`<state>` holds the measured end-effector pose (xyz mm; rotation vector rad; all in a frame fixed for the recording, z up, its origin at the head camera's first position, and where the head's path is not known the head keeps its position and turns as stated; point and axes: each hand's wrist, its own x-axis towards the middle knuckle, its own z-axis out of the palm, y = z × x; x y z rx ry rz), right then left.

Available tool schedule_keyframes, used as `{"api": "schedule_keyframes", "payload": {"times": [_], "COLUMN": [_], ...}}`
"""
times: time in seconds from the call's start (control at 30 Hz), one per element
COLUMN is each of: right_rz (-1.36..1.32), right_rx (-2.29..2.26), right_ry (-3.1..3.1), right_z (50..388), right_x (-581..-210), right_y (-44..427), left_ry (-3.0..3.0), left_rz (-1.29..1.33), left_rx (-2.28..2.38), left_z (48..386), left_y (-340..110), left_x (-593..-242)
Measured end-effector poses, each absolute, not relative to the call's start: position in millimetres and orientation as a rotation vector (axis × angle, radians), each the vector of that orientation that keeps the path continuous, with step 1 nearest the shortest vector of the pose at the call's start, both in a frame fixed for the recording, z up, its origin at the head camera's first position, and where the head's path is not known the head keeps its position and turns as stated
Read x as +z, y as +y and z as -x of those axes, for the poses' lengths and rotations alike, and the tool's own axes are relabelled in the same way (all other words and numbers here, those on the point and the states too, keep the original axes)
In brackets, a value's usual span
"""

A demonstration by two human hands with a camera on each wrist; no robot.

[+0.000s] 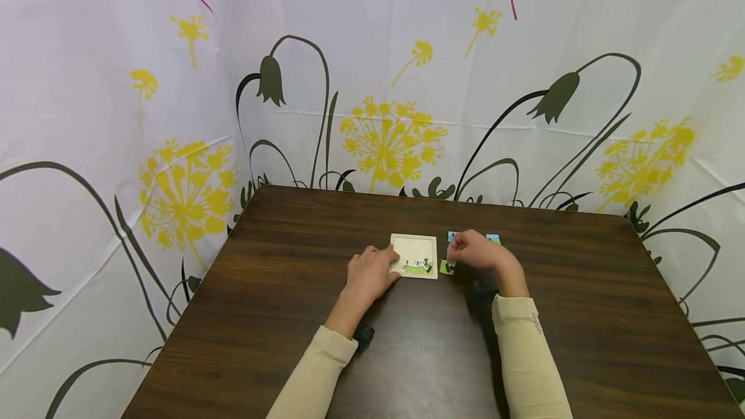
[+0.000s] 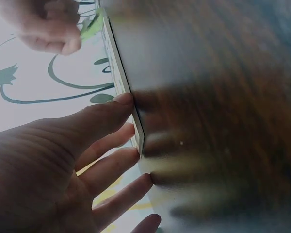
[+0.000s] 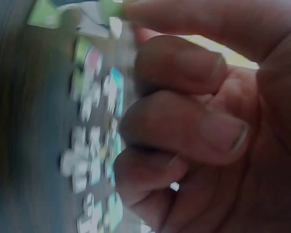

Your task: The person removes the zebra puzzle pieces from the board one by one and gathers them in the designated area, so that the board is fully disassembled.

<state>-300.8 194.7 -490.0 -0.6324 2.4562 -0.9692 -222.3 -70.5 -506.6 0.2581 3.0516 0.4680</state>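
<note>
A square wooden puzzle board (image 1: 413, 242) lies on the table, with green-and-white pieces (image 1: 418, 268) along its near edge. My left hand (image 1: 370, 273) rests at the board's left side. In the left wrist view its thumb and extended fingers touch the board's rim (image 2: 120, 73). Just right of the board, my right hand (image 1: 480, 251) pinches a small green puzzle piece (image 1: 447, 267) between thumb and forefinger, the other fingers curled into the palm. In the right wrist view that piece (image 3: 111, 8) shows only partly at the top, blurred.
Blue puzzle pieces (image 1: 493, 238) lie behind my right hand, partly hidden by it. Several blurred pieces (image 3: 89, 160) show in rows in the right wrist view. Beyond the dark wooden table (image 1: 326, 225) hangs a flower-patterned curtain (image 1: 361, 31).
</note>
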Motion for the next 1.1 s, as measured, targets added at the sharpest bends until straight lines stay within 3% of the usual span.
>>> {"api": "schedule_keyframes", "payload": {"times": [1.1], "right_rz": [0.473], "right_rx": [-0.815], "right_ry": [2.325], "right_z": [297], "right_x": [-496], "right_y": [209], "left_ry": [3.043], "left_rz": [-0.239], "left_rx": [0.466], "left_z": [222], "left_y": [-70], "left_x": [-508]}}
